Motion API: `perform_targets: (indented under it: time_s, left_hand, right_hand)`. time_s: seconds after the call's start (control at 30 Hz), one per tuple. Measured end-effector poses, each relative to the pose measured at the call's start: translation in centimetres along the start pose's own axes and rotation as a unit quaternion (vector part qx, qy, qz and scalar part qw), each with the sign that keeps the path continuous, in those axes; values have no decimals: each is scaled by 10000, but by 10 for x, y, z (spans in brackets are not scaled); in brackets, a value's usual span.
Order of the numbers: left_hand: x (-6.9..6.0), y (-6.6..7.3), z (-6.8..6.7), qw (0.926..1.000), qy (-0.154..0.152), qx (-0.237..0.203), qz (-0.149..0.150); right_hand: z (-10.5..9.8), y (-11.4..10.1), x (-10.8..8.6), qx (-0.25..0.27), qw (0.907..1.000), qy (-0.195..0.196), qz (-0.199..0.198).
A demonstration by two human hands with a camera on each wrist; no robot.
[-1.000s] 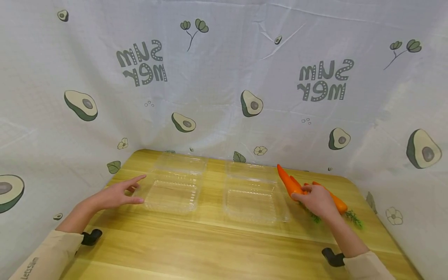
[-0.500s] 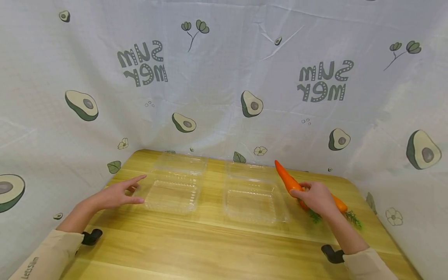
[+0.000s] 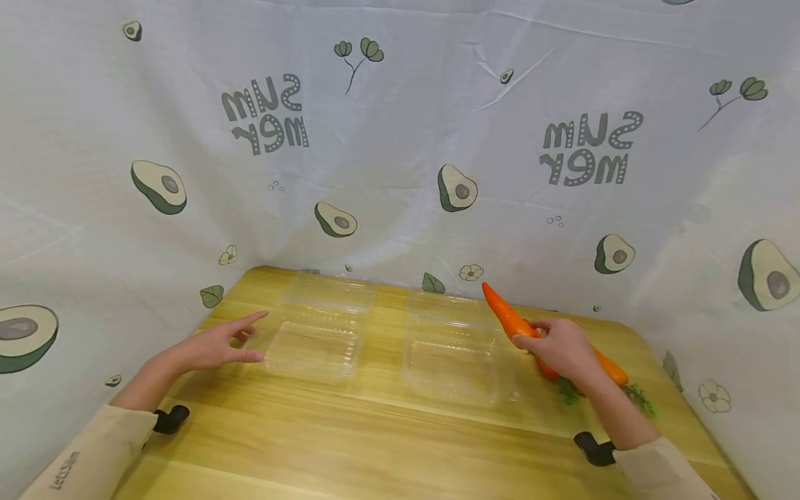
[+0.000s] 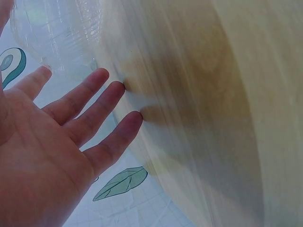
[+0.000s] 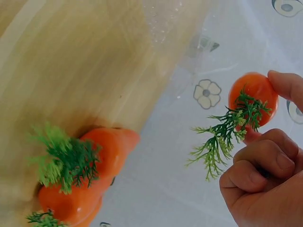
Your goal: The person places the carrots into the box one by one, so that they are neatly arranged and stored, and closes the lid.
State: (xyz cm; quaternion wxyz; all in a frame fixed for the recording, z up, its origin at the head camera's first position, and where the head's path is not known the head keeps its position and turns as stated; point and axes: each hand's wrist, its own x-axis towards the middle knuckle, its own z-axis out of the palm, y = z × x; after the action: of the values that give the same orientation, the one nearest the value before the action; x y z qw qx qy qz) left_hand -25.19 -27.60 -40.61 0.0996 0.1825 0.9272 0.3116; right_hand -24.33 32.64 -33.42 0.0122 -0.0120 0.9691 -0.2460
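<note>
An orange carrot with a green leafy top (image 5: 253,97) is pinched between thumb and fingers of my right hand (image 3: 559,351), lifted off the table with its tip toward the back wall. Beneath and beside that hand lie more carrots (image 3: 609,366), their green tops visible in the right wrist view. My left hand (image 3: 219,345) holds nothing; its fingers are spread beside the left clear plastic box (image 3: 312,349). A second clear plastic box (image 3: 453,368) stands open-lidded between the left box and the carrots.
The wooden table (image 3: 350,437) ends at a white curtain (image 3: 387,139) printed with avocados, which hangs behind and at both sides. Both boxes have their lids folded back toward the curtain.
My right hand has raised the carrot from the others and shifted it slightly left. My left hand keeps its pose. The head view has turned a little.
</note>
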Motion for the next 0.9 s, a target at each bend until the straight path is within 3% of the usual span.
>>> perform_targets:
  time_s: [0.27, 0.9]
  left_hand:
    - [-1, -1, 0, 10000, 23, 36, 21]
    - [1, 2, 0, 10000, 18, 37, 88]
  right_hand:
    - [-2, -11, 7, -274, 9993, 68, -246]
    - [-3, -36, 22, -187, 9975, -32, -675]
